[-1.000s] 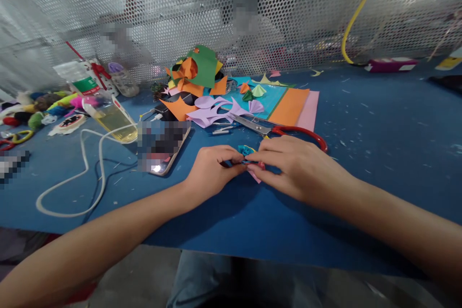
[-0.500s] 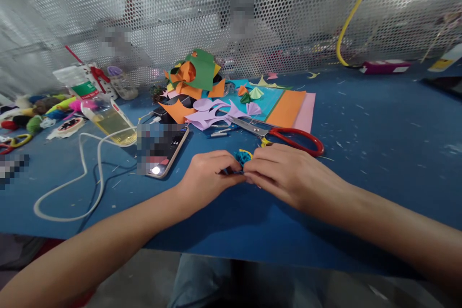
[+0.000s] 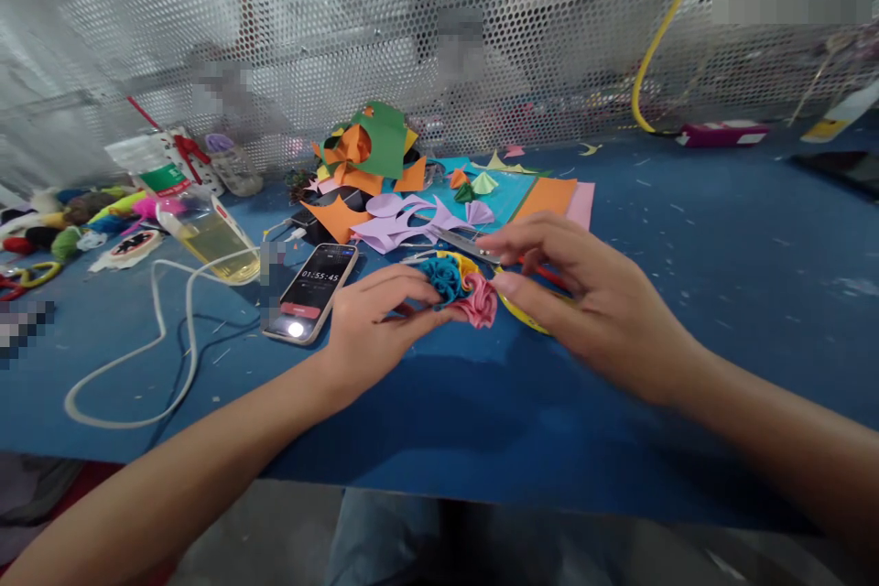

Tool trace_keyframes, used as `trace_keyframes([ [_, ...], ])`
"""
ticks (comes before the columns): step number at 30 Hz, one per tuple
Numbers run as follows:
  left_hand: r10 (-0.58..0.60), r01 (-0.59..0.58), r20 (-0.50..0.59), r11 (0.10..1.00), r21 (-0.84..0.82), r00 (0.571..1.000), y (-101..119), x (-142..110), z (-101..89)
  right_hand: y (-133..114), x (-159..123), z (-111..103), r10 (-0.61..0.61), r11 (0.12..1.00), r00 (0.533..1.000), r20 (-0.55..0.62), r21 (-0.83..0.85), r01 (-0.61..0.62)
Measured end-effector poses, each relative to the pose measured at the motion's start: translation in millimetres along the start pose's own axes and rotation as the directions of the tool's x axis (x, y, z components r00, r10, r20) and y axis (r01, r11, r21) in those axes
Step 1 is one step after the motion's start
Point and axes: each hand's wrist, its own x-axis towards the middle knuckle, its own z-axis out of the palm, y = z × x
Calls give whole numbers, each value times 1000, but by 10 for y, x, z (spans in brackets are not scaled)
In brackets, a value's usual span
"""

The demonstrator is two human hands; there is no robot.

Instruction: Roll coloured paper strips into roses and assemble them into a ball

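Observation:
My left hand (image 3: 381, 316) is closed, thumb and fingers gripping a small cluster of ruffled rosettes. The blue rosette (image 3: 443, 279) is at its left, a yellow one (image 3: 467, 270) sits behind, and a pink one (image 3: 479, 300) faces front right. Whether they are paper or fabric I cannot tell. Just right of the cluster, my right hand (image 3: 577, 293) hovers open, thumb and fingers apart. A curved yellow strip (image 3: 523, 313) shows below its thumb, partly hidden. Behind that hand lie red-handled scissors (image 3: 463, 243), their handles mostly covered.
Paper scraps (image 3: 385, 142) and coloured sheets (image 3: 549, 201) lie behind my hands. To the left are a phone (image 3: 312, 288) running a timer, a looped white cable (image 3: 155, 339), a bottle of yellowish liquid (image 3: 220, 243) and yarn-like balls (image 3: 65, 243). A perforated metal panel (image 3: 385, 18) backs the blue table.
My right hand has come away from the cluster, rising and opening. The cluster has turned, so its pink and yellow parts now show beside the blue.

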Motion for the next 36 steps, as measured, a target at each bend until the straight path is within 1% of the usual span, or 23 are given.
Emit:
trace_keyframes([
  [1,10,-10,-24,1000,10,1000,4,2,-15,15,11,-1,89,991,996,18,94,-90],
  [2,19,-18,-39,1000,20,999,9,5,-29,34,20,5,166,966,984,68,189,-176],
  [4,40,-38,-54,999,37,998,20,13,-51,74,31,37,257,880,943,209,352,-318],
  [5,53,-51,-55,998,45,997,24,19,-60,88,33,56,273,834,924,268,412,-366],
  [7,86,-83,-50,995,58,995,26,30,-72,100,33,90,280,734,900,336,529,-426],
  [9,111,-108,-44,992,61,993,22,38,-79,92,29,105,287,640,883,371,612,-465],
  [11,117,-115,-41,992,55,992,16,38,-82,74,26,101,300,596,873,384,639,-485],
  [13,99,-97,-39,995,36,994,11,31,-83,61,25,92,301,599,874,381,638,-484],
  [17,21,-22,-26,999,-49,999,-3,-5,-72,70,32,84,314,605,874,370,631,-485],
  [22,-82,77,-25,982,-170,996,-24,-37,-54,78,47,82,293,604,909,295,680,-415],
  [24,-146,138,-15,962,-237,989,-22,-31,-61,69,49,79,306,602,912,274,686,-408],
  [26,-261,250,5,916,-315,965,-16,-19,-74,62,49,78,315,596,910,271,690,-412],
  [28,-393,380,56,829,-411,918,-16,-7,-84,65,49,81,311,593,909,276,691,-413],
  [30,-480,473,122,729,-495,869,-27,2,-80,81,49,84,313,596,907,281,685,-418],
  [32,-521,520,169,657,-546,837,-47,7,-61,101,47,84,318,605,903,288,672,-427],
  [36,-555,571,240,560,-600,797,-77,7,-20,119,40,79,325,641,903,280,637,-428],
])
